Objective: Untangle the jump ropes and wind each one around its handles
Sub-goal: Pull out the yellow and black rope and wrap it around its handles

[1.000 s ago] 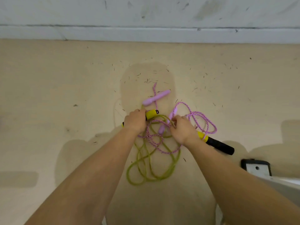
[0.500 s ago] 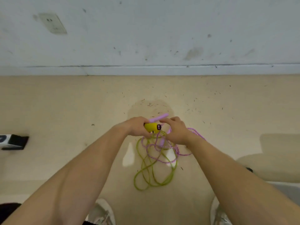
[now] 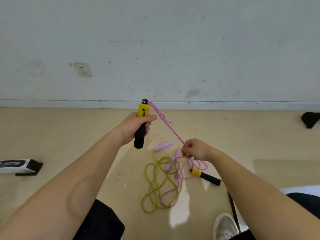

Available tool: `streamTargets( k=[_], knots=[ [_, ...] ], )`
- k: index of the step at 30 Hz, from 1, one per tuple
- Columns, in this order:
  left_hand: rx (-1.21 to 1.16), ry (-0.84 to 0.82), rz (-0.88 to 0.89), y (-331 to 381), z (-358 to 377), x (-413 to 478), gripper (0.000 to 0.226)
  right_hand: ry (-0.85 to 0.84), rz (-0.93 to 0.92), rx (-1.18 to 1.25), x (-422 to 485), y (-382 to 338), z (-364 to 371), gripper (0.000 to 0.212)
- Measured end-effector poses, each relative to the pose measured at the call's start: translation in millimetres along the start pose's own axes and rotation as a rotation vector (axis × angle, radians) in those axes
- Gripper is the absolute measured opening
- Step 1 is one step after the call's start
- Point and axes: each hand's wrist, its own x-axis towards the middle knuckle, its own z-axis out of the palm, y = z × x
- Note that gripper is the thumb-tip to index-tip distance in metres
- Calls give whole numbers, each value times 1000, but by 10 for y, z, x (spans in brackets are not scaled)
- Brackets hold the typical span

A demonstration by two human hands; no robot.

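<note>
Left hand (image 3: 136,126) grips yellow-black handle (image 3: 143,110), raised above tangle (image 3: 164,184). Right hand (image 3: 197,149) pinches pink rope (image 3: 166,124) just above tangle. Step, likely: untangling. Next: draw pink rope clear of green rope (image 3: 150,187).

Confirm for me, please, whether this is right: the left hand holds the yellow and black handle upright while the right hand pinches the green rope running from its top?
Not quite: that rope is pink, not green. The head view shows the right hand pinching the pink rope running from the handle's top. The left hand does hold the yellow and black handle upright.
</note>
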Motion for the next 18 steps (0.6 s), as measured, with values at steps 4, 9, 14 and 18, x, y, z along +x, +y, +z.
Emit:
streamTargets(
  k=[4,9,14,18],
  knots=[
    [140,183,4,-107,15,-23,22,6,-4,248,-239,-170,-191,17],
    [132,-71,-63,-393,288,-67,23,53,-150,604,-439,-506,-377,21],
    [167,-329,-53,-507,643,-115,30,112,-180,1027,-446,-604,-504,21],
    [290,-296,-52,-612,697,-87,13,193,-215,1243,-328,-626,-566,21]
  ],
)
